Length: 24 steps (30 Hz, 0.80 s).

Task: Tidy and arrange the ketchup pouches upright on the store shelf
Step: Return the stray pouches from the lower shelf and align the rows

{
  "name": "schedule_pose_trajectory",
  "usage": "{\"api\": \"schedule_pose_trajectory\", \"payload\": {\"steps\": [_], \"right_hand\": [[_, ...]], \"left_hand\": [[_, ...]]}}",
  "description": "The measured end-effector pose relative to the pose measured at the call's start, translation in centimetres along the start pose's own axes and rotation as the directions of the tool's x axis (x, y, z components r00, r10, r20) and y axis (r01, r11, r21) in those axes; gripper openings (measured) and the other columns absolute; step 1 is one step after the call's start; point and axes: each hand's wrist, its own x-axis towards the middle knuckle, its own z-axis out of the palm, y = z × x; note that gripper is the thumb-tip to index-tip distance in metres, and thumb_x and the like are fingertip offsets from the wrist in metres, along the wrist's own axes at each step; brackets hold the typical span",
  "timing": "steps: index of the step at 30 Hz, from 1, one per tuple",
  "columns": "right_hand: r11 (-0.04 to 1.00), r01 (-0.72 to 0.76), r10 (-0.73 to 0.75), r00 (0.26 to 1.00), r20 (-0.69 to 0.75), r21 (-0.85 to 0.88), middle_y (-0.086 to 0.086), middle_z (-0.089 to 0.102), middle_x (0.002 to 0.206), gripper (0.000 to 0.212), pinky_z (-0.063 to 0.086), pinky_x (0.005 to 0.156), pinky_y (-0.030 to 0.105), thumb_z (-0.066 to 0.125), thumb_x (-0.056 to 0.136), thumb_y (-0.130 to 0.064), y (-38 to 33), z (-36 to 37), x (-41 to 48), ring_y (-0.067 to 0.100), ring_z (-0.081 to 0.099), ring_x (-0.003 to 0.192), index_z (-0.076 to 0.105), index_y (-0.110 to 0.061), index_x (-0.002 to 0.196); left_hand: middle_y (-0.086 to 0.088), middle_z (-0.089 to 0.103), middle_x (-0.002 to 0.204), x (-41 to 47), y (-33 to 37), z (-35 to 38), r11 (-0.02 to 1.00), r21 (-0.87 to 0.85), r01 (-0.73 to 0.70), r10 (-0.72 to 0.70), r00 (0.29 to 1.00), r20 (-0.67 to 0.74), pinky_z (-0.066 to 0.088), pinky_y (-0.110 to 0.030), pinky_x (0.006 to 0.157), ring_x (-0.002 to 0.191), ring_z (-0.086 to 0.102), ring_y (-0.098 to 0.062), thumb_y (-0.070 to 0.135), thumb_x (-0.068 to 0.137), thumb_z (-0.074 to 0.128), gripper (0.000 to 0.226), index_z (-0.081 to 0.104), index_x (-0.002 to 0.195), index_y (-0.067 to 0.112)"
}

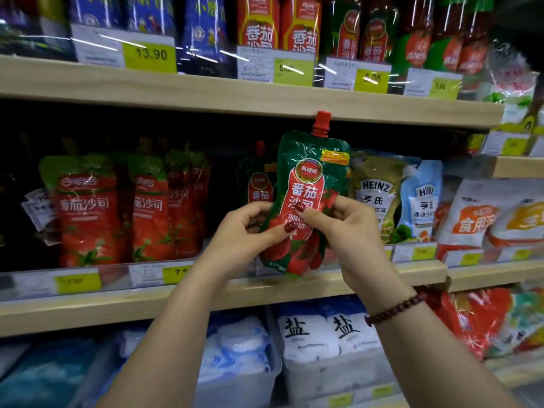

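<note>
Ketchup pouch (pixel 309 184) upright, pinched by left hand (pixel 250 231), right hand (pixel 344 228), apparently off shelf (pixel 265 293).

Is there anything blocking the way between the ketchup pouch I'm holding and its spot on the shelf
Nothing visible blocks it. The held ketchup pouch, gripped by the left hand and right hand, sits just in front of the shelf slot, where a matching pouch already stands behind it.
</note>
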Motion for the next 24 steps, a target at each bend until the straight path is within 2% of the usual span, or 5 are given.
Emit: {"api": "schedule_pose_trajectory", "payload": {"steps": [5, 9, 14, 20, 24], "right_hand": [[0.995, 0.077, -0.087, 0.983, -0.159, -0.067, -0.007, 0.074, 0.082, 0.010, 0.058, 0.068, 0.033, 0.074, 0.076, -0.017, 1.4, 1.9, 1.1, 0.007, 0.070, 0.078, 0.069, -0.025, 0.080], [0.977, 0.153, -0.190, 0.942, -0.276, -0.151, -0.004, 0.071, 0.078, 0.009, 0.059, 0.068, 0.036, 0.073, 0.077, -0.023, 2.7, 4.1, 1.7, 0.012, 0.067, 0.076, 0.066, -0.016, 0.079], [0.927, 0.216, -0.310, 0.902, -0.299, -0.307, -0.008, 0.064, 0.065, 0.016, 0.046, 0.053, 0.015, 0.071, 0.078, -0.026, 4.5, 6.2, 1.7, 0.005, 0.057, 0.059, 0.062, -0.015, 0.071], [0.823, 0.182, -0.345, 0.913, -0.219, -0.538, -0.002, 0.056, 0.053, 0.027, 0.036, 0.041, 0.029, 0.068, 0.078, -0.036, 6.1, 6.7, 1.7, 0.015, 0.049, 0.046, 0.056, -0.017, 0.064], [0.764, 0.100, -0.307, 0.925, -0.223, -0.637, -0.007, 0.043, 0.045, 0.036, 0.022, 0.041, 0.022, 0.067, 0.077, -0.040, 6.5, 6.8, 1.8, 0.008, 0.038, 0.039, 0.046, -0.019, 0.057]], "left_hand": [[0.014, 0.067, 0.087, -1.5, -1.9, -4.4, 0.901, 0.433, -0.014, 0.120, 0.969, -0.216, 0.048, -0.009, 0.069, 0.081, 0.061, 0.005, 0.029, 0.084, 0.064, 0.012, 0.066, 0.095, 0.034], [0.019, 0.064, 0.084, -2.7, -3.4, -6.2, 0.747, 0.664, 0.029, 0.110, 0.980, -0.166, 0.053, -0.021, 0.076, 0.082, 0.061, 0.003, 0.026, 0.079, 0.071, 0.024, 0.066, 0.102, 0.031], [0.021, 0.064, 0.079, -3.3, -3.8, -5.8, 0.633, 0.773, 0.034, 0.108, 0.985, -0.132, 0.054, -0.032, 0.073, 0.077, 0.059, 0.004, 0.037, 0.077, 0.068, 0.020, 0.067, 0.097, 0.037], [0.019, 0.067, 0.078, -3.5, -3.7, -5.3, 0.615, 0.786, 0.057, 0.102, 0.983, -0.151, 0.053, -0.033, 0.072, 0.075, 0.059, 0.003, 0.037, 0.078, 0.066, 0.013, 0.068, 0.090, 0.037], [0.018, 0.067, 0.078, -3.5, -3.7, -5.1, 0.611, 0.789, 0.059, 0.111, 0.981, -0.159, 0.053, -0.032, 0.070, 0.074, 0.059, 0.003, 0.038, 0.078, 0.065, 0.010, 0.068, 0.087, 0.037]]}}
